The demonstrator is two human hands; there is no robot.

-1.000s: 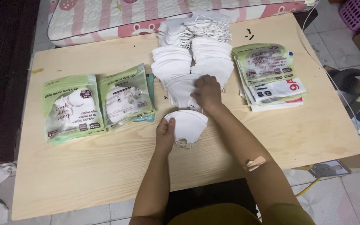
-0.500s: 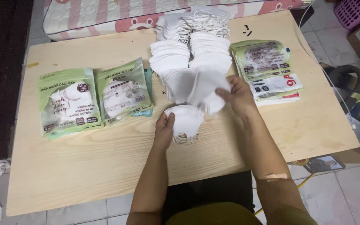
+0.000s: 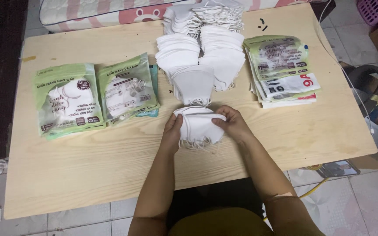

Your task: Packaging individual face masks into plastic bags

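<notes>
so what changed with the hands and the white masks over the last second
The right hand came back from the rows of white fabric masks with one more and now grips the small white mask stack together with the left hand. The green packets, the flat pouch pile and the wooden table stayed put.

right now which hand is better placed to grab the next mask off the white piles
Right, probably. Both hands grip the small stack of white masks, but the right hand sits on the side nearer the mask piles, just below them. The left hand sits a little lower and can keep steadying the stack.
</notes>
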